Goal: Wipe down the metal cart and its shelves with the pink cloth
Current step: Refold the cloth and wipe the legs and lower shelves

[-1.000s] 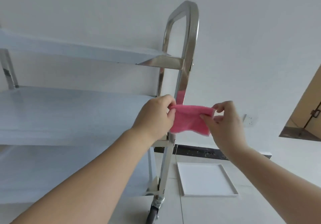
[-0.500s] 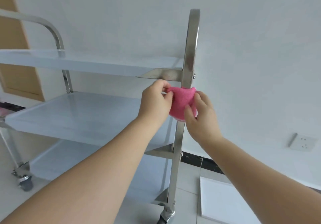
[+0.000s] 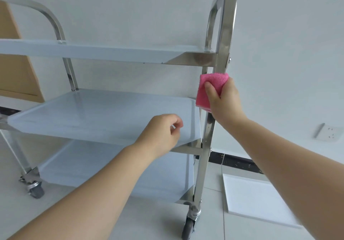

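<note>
One grip, the right hand (image 3: 224, 98), clasps the pink cloth (image 3: 210, 89) round the cart's upright post (image 3: 206, 137); left hand (image 3: 163, 131) idles loosely curled, holding nothing. Squeeze evenly, slide full length.

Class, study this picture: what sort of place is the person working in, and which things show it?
Probably a plain indoor utility or service room: a three-shelf stainless steel wheeled cart stands against a bare white wall, with a white wall socket low down and a pale tiled floor.

white wall (image 3: 130, 7) | wall socket (image 3: 328, 132) | tiled floor (image 3: 149, 217) | wooden panel (image 3: 16, 72)
</note>
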A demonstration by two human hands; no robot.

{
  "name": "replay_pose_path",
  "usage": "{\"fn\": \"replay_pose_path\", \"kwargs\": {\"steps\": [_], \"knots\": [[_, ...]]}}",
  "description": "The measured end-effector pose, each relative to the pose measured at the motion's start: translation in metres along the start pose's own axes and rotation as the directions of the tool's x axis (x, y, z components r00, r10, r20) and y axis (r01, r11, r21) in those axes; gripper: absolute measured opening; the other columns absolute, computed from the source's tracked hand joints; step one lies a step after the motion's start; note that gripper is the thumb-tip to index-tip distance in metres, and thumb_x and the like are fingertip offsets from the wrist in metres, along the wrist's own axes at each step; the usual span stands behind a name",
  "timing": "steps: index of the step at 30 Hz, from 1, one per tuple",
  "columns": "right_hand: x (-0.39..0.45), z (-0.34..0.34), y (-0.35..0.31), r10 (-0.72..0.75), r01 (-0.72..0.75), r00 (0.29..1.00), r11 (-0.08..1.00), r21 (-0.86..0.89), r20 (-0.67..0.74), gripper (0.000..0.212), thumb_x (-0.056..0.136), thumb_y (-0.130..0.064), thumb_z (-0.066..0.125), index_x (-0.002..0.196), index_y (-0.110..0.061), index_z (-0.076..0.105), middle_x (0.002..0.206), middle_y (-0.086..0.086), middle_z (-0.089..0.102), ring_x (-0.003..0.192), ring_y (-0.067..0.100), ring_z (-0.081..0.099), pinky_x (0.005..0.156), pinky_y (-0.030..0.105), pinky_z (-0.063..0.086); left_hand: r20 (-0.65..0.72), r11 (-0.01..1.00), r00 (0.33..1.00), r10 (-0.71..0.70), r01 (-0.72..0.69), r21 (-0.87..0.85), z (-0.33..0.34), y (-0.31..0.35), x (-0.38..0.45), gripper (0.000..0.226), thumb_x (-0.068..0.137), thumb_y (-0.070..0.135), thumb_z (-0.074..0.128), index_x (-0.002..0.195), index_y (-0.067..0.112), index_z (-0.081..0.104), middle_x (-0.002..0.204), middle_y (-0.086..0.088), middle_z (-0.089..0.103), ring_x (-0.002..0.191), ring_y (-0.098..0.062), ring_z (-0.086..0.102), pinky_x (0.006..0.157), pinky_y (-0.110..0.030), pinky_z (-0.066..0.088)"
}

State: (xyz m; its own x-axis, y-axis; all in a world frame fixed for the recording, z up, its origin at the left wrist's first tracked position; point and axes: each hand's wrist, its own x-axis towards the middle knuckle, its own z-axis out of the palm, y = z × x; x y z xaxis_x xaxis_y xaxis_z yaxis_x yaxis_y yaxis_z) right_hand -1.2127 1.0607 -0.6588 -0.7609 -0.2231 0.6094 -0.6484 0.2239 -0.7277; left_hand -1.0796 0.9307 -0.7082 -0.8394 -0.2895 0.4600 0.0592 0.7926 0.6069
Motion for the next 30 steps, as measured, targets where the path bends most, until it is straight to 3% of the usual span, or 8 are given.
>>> {"fn": "replay_pose_path", "kwargs": {"steps": [3, 6, 9, 19, 22, 24, 27, 30], "knots": [[0.0, 0.007, -0.005, 0.007, -0.006, 1.0, 0.998, 0.055, -0.017, 0.03, 0.093, -0.041, 0.05, 0.105, -0.014, 0.047, 0.081, -0.012, 0.05, 0.071, 0.0, 0.05, 0.05, 0.008, 0.036, 0.087, 0.992, 0.994, 0.064, -0.073, 0.099, 0.002, -0.011, -0.024, 0.017, 0.085, 0.007, 0.052, 0.087, 0.02, 0.063, 0.078, 0.009, 0.056, 0.061, -0.003, 0.05, 0.062, -0.019, 0.046], [-0.003, 0.016, -0.009, -0.017, 0.018, 1.0, 0.999, 0.05, -0.02, 0.03, 0.093, -0.041, 0.05, 0.103, -0.014, 0.048, 0.081, -0.011, 0.051, 0.071, 0.001, 0.049, 0.051, 0.015, 0.035, 0.146, 0.987, 0.984, 0.102, -0.118, 0.11, 0.005, -0.018, -0.042, 0.017, 0.085, 0.009, 0.052, 0.086, 0.022, 0.062, 0.084, 0.007, 0.059, 0.071, -0.012, 0.051, 0.069, -0.028, 0.048], [-0.008, 0.023, -0.011, -0.052, 0.053, 0.999, 0.998, 0.045, -0.015, 0.033, 0.093, -0.039, 0.051, 0.11, -0.011, 0.049, 0.089, -0.005, 0.055, 0.078, 0.01, 0.052, 0.062, 0.019, 0.036, 0.194, 0.983, 0.971, 0.136, -0.158, 0.099, 0.011, -0.021, -0.055, 0.018, 0.086, 0.01, 0.05, 0.087, 0.025, 0.061, 0.083, 0.014, 0.055, 0.073, -0.01, 0.05, 0.07, -0.026, 0.047], [-0.028, 0.029, -0.001, -0.089, 0.09, 0.996, 0.995, 0.051, -0.02, 0.022, 0.094, -0.035, 0.051, 0.104, -0.015, 0.047, 0.081, -0.014, 0.05, 0.072, -0.003, 0.05, 0.057, 0.005, 0.038, 0.272, 0.982, 0.961, 0.044, -0.092, 0.166, 0.025, -0.039, -0.085, 0.017, 0.087, 0.013, 0.047, 0.09, 0.023, 0.06, 0.082, 0.012, 0.054, 0.068, -0.008, 0.043, 0.067, -0.023, 0.042], [-0.041, 0.033, 0.011, -0.048, 0.046, 0.999, 0.996, 0.075, 0.026, 0.02, 0.094, -0.037, 0.05, 0.101, -0.019, 0.044, 0.081, -0.012, 0.05, 0.074, 0.007, 0.055, 0.062, 0.015, 0.045, 0.295, 0.982, 0.955, 0.031, -0.084, 0.168, 0.026, -0.044, -0.089, 0.017, 0.087, 0.013, 0.047, 0.09, 0.024, 0.06, 0.083, 0.012, 0.055, 0.07, -0.009, 0.045, 0.068, -0.024, 0.043], [-0.056, 0.039, 0.025, -0.03, 0.028, 0.998, 0.998, 0.052, 0.048, 0.022, 0.094, -0.036, 0.051, 0.102, -0.017, 0.044, 0.081, -0.012, 0.051, 0.074, 0.009, 0.054, 0.061, 0.014, 0.042, 0.305, 0.982, 0.952, 0.02, -0.075, 0.17, 0.027, -0.047, -0.09, 0.017, 0.088, 0.013, 0.048, 0.091, 0.024, 0.061, 0.084, 0.012, 0.055, 0.072, -0.011, 0.047, 0.069, -0.025, 0.044], [-0.095, 0.048, 0.06, 0.053, -0.05, 0.99, 0.998, -0.026, 0.131, 0.032, 0.094, -0.034, 0.051, 0.118, -0.013, 0.046, 0.088, -0.005, 0.056, 0.082, 0.017, 0.054, 0.068, 0.023, 0.037, 0.318, 0.979, 0.948, 0.009, -0.073, 0.188, 0.028, -0.054, -0.091, 0.017, 0.088, 0.014, 0.048, 0.092, 0.024, 0.062, 0.086, 0.012, 0.054, 0.074, -0.011, 0.049, 0.068, -0.024, 0.043], [-0.126, 0.056, 0.085, 0.116, -0.102, 0.977, 0.991, -0.084, 0.179, 0.041, 0.093, -0.037, 0.048, 0.129, -0.019, 0.04, 0.102, -0.002, 0.058, 0.09, 0.016, 0.053, 0.074, 0.025, 0.035, 0.323, 0.979, 0.947, 0.002, -0.068, 0.195, 0.029, -0.062, -0.094, 0.018, 0.088, 0.015, 0.047, 0.093, 0.025, 0.062, 0.087, 0.014, 0.053, 0.074, -0.008, 0.048, 0.068, -0.021, 0.041]]}}
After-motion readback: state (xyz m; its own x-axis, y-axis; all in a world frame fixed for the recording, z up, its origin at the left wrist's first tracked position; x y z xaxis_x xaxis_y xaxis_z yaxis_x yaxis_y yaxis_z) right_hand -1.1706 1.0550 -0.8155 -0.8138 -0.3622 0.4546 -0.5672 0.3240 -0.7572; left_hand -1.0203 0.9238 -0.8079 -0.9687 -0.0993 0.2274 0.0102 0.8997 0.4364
